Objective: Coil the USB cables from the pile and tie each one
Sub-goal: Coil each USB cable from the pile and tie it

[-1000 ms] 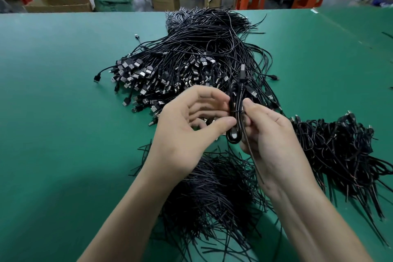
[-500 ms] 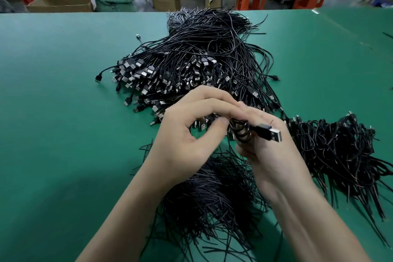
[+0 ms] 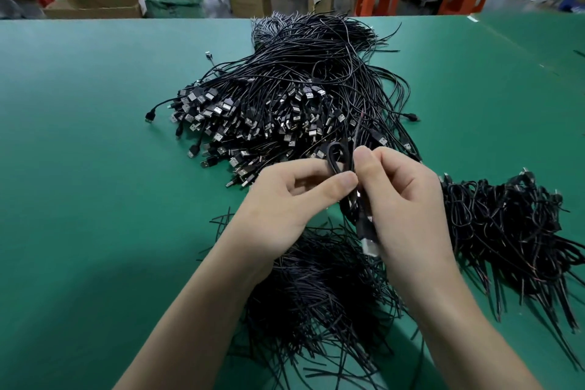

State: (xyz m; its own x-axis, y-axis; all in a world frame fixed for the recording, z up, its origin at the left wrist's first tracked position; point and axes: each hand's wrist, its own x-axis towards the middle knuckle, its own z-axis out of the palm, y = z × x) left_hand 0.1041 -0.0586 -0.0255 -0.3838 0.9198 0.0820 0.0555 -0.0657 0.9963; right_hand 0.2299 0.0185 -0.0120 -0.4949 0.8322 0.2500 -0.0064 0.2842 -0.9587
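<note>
We see one cable point(image 3: 339, 159) folded into a small bundle. Two hands hold it up over the green table point(image 3: 95, 168). The left hand point(image 3: 294, 199) pinches the bundle with its thumb and first finger, and its other fingers are bent. The right hand point(image 3: 402, 196) has its fingers curled round the lower part, with its thumb up beside the loop on top. The silver plug point(image 3: 369, 244) sticks out below.

We cannot tell if a tie is on it yet, so we think this one is being tied.

Behind the hands lies the big pile point(image 3: 300, 95) of loose cables. It is very big, so we think most of the work is left. To the right is a smaller heap point(image 3: 506, 225) of bundled cables that look done. Under the arms is a heap of thin black ties point(image 3: 319, 288).
</note>
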